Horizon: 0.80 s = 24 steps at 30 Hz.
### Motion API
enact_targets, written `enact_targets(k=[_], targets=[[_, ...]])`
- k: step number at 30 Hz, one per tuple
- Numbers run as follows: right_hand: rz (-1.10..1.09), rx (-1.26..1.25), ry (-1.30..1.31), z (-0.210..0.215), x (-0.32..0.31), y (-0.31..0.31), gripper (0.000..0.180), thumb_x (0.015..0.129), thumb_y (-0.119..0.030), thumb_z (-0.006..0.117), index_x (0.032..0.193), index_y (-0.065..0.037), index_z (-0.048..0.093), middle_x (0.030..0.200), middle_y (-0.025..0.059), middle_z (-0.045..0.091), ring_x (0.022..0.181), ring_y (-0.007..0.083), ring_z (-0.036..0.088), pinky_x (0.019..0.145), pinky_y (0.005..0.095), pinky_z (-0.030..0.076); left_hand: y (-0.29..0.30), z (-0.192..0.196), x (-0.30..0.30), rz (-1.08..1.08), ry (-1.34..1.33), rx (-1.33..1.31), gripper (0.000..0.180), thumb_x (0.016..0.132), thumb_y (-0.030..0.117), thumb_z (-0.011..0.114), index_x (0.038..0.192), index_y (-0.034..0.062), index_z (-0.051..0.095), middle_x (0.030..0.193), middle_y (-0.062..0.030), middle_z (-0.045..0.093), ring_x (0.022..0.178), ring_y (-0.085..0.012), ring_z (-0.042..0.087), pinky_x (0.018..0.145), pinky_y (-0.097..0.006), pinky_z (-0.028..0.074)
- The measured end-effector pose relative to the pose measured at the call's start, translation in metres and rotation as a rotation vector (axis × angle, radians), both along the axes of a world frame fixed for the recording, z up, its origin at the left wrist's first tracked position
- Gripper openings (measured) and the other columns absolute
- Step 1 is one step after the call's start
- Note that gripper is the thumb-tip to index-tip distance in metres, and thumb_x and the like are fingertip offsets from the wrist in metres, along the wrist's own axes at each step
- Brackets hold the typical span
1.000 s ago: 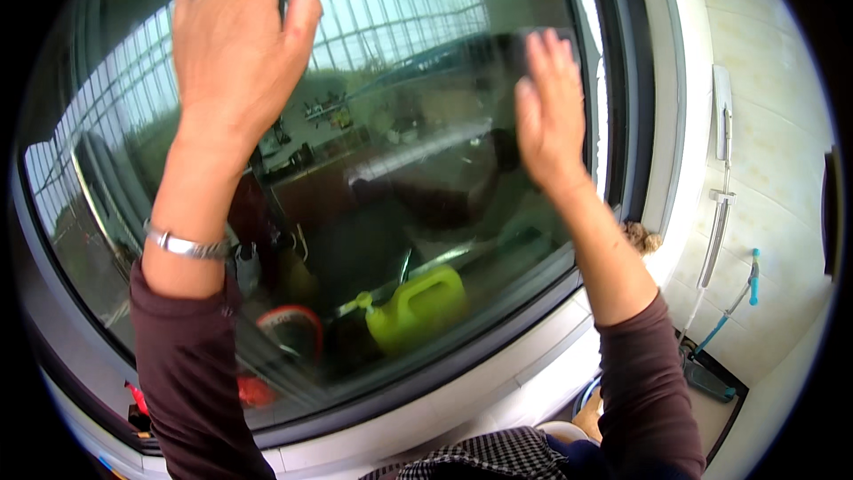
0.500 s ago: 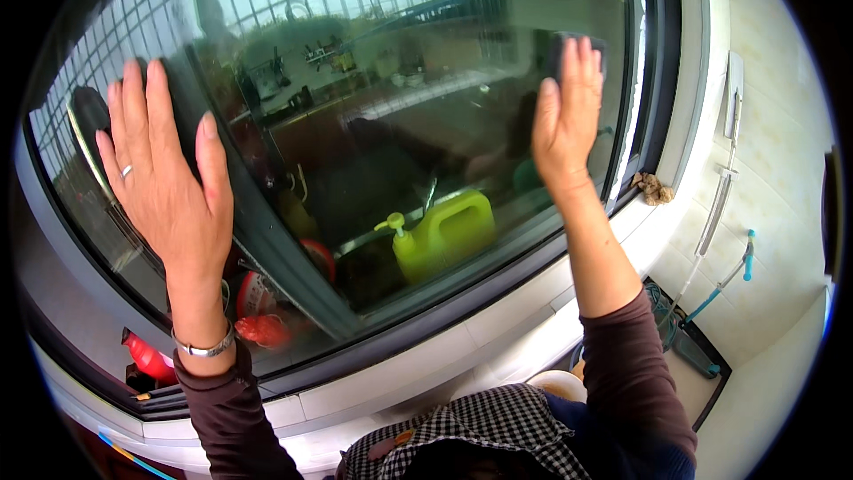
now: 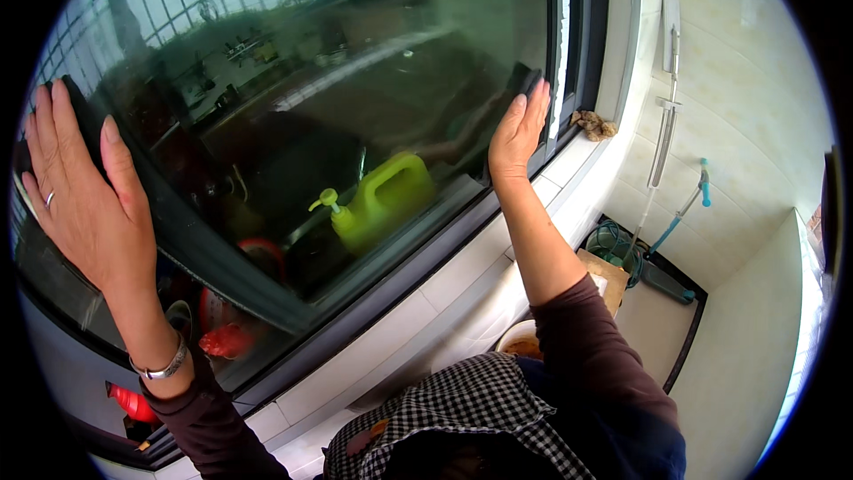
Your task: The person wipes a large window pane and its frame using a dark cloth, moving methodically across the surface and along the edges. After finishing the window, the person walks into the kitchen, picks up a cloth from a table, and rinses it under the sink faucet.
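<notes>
A window's dark, reflecting glass (image 3: 355,98) fills the middle. My left hand (image 3: 93,200), with a ring and a metal band at its wrist, lies fingers stretched and thumb apart against the window's upright frame (image 3: 191,222) at the left. My right hand (image 3: 517,138) rests at the pane's right edge, fingers straight and lying together. A dark patch (image 3: 530,80) shows behind its fingertips; whether this is a thing or a reflection I cannot tell. Beyond the glass, between the hands, stands a yellow-green jug (image 3: 395,191) with a pump top.
A crumpled brown rag (image 3: 593,126) lies on the sill at the right. Long-handled cleaning tools (image 3: 662,138) lean on the tiled wall. A tub (image 3: 522,338) stands below the sill. A red bottle (image 3: 131,402) is at the lower left.
My right hand has slid down the glass to the window's right edge. The whole view has swung right, so the window and left hand appear farther left.
</notes>
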State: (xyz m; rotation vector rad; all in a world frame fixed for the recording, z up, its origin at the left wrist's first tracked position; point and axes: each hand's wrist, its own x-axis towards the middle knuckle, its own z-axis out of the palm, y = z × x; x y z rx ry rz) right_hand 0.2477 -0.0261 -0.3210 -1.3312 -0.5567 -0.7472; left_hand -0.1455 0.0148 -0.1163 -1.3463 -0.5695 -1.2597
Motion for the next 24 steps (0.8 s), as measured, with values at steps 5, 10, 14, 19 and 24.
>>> enact_targets(k=[5, 10, 14, 19, 24], targets=[[0.151, -0.098, -0.336, -0.019, -0.095, -0.006, 0.055, 0.091, -0.013, 0.05, 0.143, 0.003, 0.041, 0.153, 0.0279, 0.028, 0.144, 0.048, 0.02, 0.117, 0.0537, 0.015, 0.01, -0.004, -0.006, 0.039, -0.041, -0.096, 0.048, 0.102, 0.035, 0.044, 0.146, 0.017, 0.043, 0.15, -0.0028, 0.044, 0.141, -0.0229, 0.037, 0.112, -0.05, 0.028], [0.313, -0.145, -1.057, -0.009, -0.163, -0.014, 0.036, 0.071, -0.015, 0.065, 0.107, -0.015, 0.063, 0.117, 0.0111, 0.06, 0.112, 0.0364, 0.054, 0.103, 0.05, 0.04, 0.008, -0.001, -0.003, 0.086, -0.018, -0.083, 0.048, 0.103, 0.034, 0.042, 0.147, 0.0149, 0.042, 0.149, -0.0067, 0.045, 0.137, -0.0252, 0.041, 0.109, -0.046, 0.032], [0.052, -0.568, -0.718, 0.03, -0.099, -0.019, 0.054, 0.073, -0.018, 0.066, 0.127, -0.011, 0.06, 0.139, 0.0153, 0.05, 0.135, 0.0386, 0.039, 0.114, 0.0534, 0.026, -0.001, -0.004, -0.01, 0.065, 0.0, -0.017, 0.049, 0.102, 0.033, 0.043, 0.148, 0.0157, 0.041, 0.152, -0.0043, 0.042, 0.142, -0.0249, 0.036, 0.114, -0.049, 0.025], [-0.027, 0.058, -0.036, 0.0, 0.034, -0.003, 0.05, 0.102, -0.025, 0.042, 0.144, 0.002, 0.039, 0.15, 0.025, 0.036, 0.143, 0.0393, 0.028, 0.118, 0.045, 0.02, -0.001, -0.003, 0.01, 0.047, -0.023, 0.01, 0.048, 0.1, 0.033, 0.047, 0.145, 0.016, 0.044, 0.15, -0.0041, 0.045, 0.14, -0.0244, 0.038, 0.114, -0.048, 0.026], [0.126, -0.076, -0.486, -0.01, -0.111, -0.002, 0.052, 0.092, -0.022, 0.055, 0.14, -0.004, 0.049, 0.151, 0.0256, 0.034, 0.143, 0.0405, 0.027, 0.115, 0.0541, 0.02, 0.001, -0.01, 0.001, 0.069, -0.029, 0.018, 0.048, 0.101, 0.035, 0.045, 0.145, 0.0159, 0.045, 0.149, -0.0043, 0.046, 0.14, -0.0243, 0.038, 0.114, -0.048, 0.025]])
